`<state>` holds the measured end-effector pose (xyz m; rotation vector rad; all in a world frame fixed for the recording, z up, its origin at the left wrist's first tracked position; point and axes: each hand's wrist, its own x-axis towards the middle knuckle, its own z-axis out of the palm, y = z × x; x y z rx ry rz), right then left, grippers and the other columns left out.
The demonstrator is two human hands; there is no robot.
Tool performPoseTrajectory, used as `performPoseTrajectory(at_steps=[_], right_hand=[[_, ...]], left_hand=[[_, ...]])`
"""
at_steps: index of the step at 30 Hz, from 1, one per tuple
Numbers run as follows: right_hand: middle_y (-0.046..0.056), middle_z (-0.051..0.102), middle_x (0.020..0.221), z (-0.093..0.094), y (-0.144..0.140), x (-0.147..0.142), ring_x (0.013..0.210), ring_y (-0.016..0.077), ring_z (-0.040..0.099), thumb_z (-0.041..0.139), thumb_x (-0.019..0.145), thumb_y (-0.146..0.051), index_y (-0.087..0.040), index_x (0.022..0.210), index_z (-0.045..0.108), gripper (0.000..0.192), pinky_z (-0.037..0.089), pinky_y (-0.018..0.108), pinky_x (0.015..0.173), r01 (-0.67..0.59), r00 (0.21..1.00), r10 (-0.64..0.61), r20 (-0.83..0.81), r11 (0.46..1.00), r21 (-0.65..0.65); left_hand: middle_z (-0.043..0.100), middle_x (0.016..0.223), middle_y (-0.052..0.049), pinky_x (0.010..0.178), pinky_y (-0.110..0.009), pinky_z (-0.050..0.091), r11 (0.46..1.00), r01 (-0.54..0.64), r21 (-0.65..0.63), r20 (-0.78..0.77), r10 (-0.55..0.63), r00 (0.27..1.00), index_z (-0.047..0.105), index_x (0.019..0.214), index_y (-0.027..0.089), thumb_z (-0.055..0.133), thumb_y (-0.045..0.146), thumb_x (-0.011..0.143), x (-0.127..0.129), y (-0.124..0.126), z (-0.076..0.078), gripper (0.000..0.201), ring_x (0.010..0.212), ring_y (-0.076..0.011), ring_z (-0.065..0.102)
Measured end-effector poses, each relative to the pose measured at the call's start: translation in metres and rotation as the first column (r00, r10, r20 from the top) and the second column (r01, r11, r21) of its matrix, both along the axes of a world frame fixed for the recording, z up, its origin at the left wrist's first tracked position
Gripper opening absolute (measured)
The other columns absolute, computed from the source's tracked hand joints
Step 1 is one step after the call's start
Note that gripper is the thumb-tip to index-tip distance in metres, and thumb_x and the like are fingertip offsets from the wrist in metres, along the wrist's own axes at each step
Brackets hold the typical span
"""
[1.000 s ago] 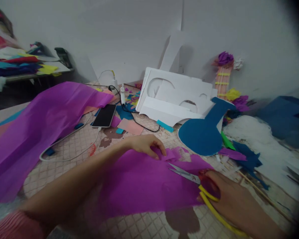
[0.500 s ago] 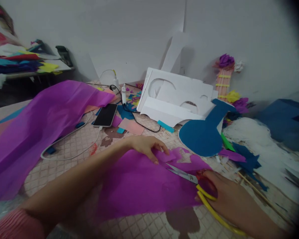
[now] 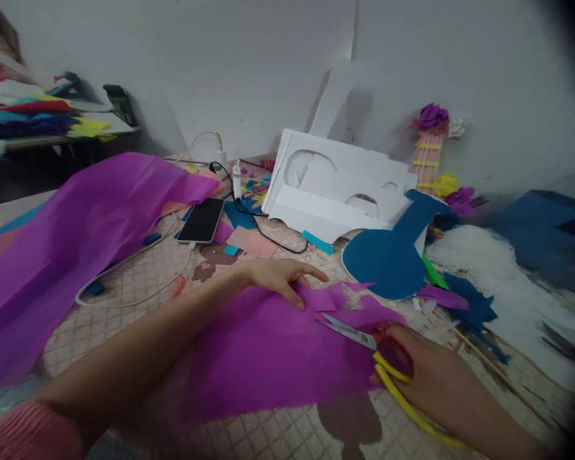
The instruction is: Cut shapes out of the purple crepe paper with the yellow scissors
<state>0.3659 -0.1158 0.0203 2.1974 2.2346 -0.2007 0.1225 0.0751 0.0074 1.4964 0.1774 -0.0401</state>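
Note:
A sheet of purple tissue paper (image 3: 268,358) lies on the table in front of me, its upper right edge cut into ragged pieces. My left hand (image 3: 278,279) holds that edge between thumb and fingers, the forefinger stretched out to the right. My right hand (image 3: 426,367) grips a pair of scissors (image 3: 349,330) by the red and yellow handles. The blades are slightly apart and point left into the paper, just below and right of my left thumb. The handle loops are partly hidden by my fingers.
Behind the paper are a blue guitar-shaped cutout (image 3: 388,262), white cut card (image 3: 335,185) and a phone (image 3: 201,220) on a white cable. More purple paper (image 3: 91,223) spreads at left. White strands (image 3: 479,255), blue scraps and thin sticks (image 3: 498,377) are at right.
The left forefinger has straightened out to the right. The scissors have shifted slightly left and up, and the cut strip at the paper's upper edge lies differently.

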Motion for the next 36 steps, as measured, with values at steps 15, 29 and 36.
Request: performPoseTrajectory(at_steps=[15, 29, 36], right_hand=[[0.006, 0.071, 0.090, -0.001, 0.001, -0.011, 0.073, 0.0252, 0.066, 0.060, 0.072, -0.031, -0.024, 0.101, 0.054, 0.031, 0.047, 0.034, 0.061, -0.023, 0.997, 0.024, -0.069, 1.000, 0.019], [0.005, 0.068, 0.096, -0.013, -0.004, -0.025, 0.083, 0.0281, 0.066, 0.066, 0.070, -0.042, -0.024, 0.098, 0.051, 0.037, 0.051, 0.038, 0.064, 0.003, 0.998, -0.012, 0.064, 0.990, 0.142], [0.004, 0.068, 0.095, -0.013, -0.006, -0.025, 0.082, 0.0283, 0.067, 0.067, 0.069, -0.045, -0.025, 0.096, 0.052, 0.037, 0.053, 0.039, 0.063, -0.001, 0.996, -0.013, 0.088, 0.989, 0.147]], left_hand=[[0.069, 0.098, -0.006, 0.071, -0.029, 0.053, 0.998, 0.039, -0.040, 0.036, -0.038, 0.999, 0.039, 0.132, 0.019, 0.075, 0.017, 0.065, 0.000, 0.001, -0.004, 0.076, 0.077, -0.0163, 0.067], [0.070, 0.090, -0.004, 0.071, -0.026, 0.051, 0.996, 0.047, -0.072, 0.062, -0.043, 0.997, 0.041, 0.130, 0.018, 0.075, 0.025, 0.068, -0.001, 0.000, -0.004, 0.071, 0.074, -0.0145, 0.066], [0.067, 0.073, -0.001, 0.057, -0.016, 0.043, 0.999, -0.015, 0.049, -0.022, 0.016, 1.000, 0.057, 0.114, 0.016, 0.068, 0.036, 0.075, -0.002, 0.001, -0.002, 0.045, 0.060, -0.0076, 0.058]])
